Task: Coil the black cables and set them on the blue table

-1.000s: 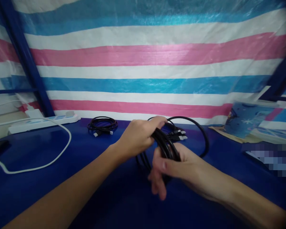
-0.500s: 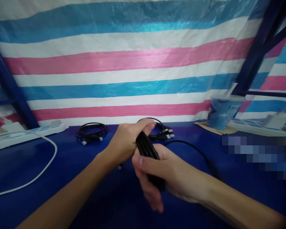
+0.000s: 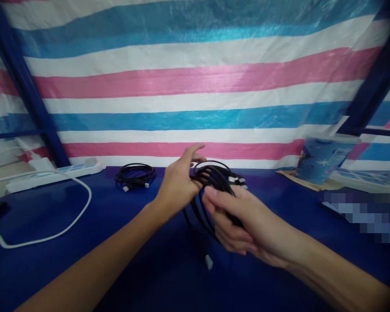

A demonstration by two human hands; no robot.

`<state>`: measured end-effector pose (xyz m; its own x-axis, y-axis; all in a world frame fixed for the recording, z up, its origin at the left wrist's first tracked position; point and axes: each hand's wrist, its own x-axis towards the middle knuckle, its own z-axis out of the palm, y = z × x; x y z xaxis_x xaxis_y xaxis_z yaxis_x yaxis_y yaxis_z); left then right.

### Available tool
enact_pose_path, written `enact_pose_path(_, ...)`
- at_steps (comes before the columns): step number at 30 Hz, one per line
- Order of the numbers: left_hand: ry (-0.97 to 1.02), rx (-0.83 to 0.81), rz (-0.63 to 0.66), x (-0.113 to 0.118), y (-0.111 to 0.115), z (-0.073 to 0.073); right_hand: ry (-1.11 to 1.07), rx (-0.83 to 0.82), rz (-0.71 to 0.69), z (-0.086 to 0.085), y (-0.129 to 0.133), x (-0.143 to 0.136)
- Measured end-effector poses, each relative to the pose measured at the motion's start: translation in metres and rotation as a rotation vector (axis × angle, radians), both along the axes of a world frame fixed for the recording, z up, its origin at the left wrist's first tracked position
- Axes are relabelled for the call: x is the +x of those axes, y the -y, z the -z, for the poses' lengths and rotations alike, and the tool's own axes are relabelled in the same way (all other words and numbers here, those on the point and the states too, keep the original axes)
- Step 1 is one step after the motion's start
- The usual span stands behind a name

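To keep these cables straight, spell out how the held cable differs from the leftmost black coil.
The held cable is gripped by the right hand; the leftmost black coil rests on the table. The held cable shows one pale plug, below its loops; the leftmost black coil shows two. Both are black and looped.

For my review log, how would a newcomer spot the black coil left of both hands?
Start from the striped sheet behind the blue table. Near its back edge, between the white power strip and the left hand, lies a black cable coil with two pale plugs at its front. It is the only coil that no hand holds or partly hides.
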<state>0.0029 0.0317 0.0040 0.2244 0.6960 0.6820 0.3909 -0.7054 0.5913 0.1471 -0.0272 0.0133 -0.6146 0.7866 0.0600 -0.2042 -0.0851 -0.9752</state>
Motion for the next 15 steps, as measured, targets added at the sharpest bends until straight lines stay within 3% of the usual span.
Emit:
enact_pose_path(2, -0.08, 0.075, 0.108, -0.002, 0.0, -0.005, 0.036, -0.04, -0.049, 0.0, 0.0, 0.0)
enact_pose_path(3, -0.105, 0.029, 0.164, -0.002, 0.0, -0.005, 0.047, -0.034, -0.064, 0.0, 0.0, 0.0)
enact_pose_path(5, -0.057, -0.136, 0.232, -0.001, -0.003, -0.005, 0.05, 0.032, -0.064, 0.002, 0.0, -0.001)
enact_pose_path(11, 0.535, -0.797, 0.127, -0.004, -0.012, 0.0, 0.22, 0.414, 0.021, 0.01, 0.005, -0.018)
enact_pose_path(13, 0.55, -0.945, 0.2, -0.007, -0.014, 0.005, 0.265, 0.562, -0.049, 0.013, 0.008, -0.023)
enact_pose_path(15, 0.435, -0.954, 0.24, -0.008, -0.015, 0.014, 0.265, 0.623, -0.136, 0.015, 0.009, -0.026)
